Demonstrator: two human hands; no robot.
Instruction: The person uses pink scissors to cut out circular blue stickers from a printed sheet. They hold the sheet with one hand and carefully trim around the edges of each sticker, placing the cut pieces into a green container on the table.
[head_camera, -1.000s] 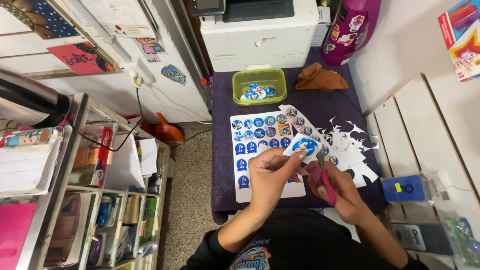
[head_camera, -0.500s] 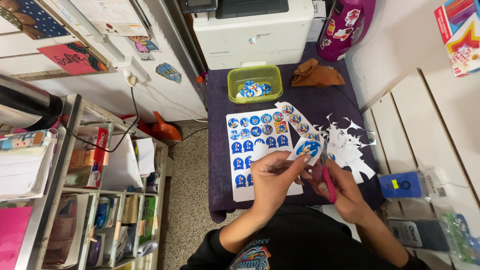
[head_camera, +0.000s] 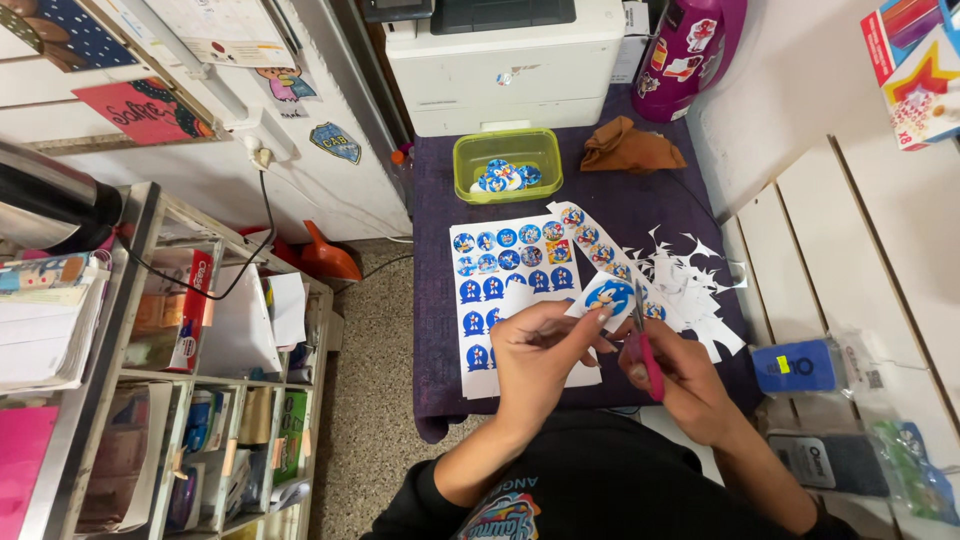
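Over the purple table (head_camera: 440, 200), a sticker sheet (head_camera: 500, 280) lies under the left hand (head_camera: 540, 355), whose fingers pinch a round cutout (head_camera: 608, 297). Right hand (head_camera: 685, 385) grips pink scissors (head_camera: 645, 345), blades at the cutout's edge. Scraps (head_camera: 690, 285) lie just right; green tub (head_camera: 507, 165) beyond.

The left hand (head_camera: 540, 350) holds a round blue sticker cutout (head_camera: 608, 297) against pink-handled scissors (head_camera: 645, 345) in the right hand (head_camera: 685, 385).

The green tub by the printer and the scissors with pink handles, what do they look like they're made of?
The green tub looks like translucent plastic: the cut-outs inside show through its glossy wall. The scissors in the right hand seem to have thin grey metal blades and smooth pink handles, probably plastic.
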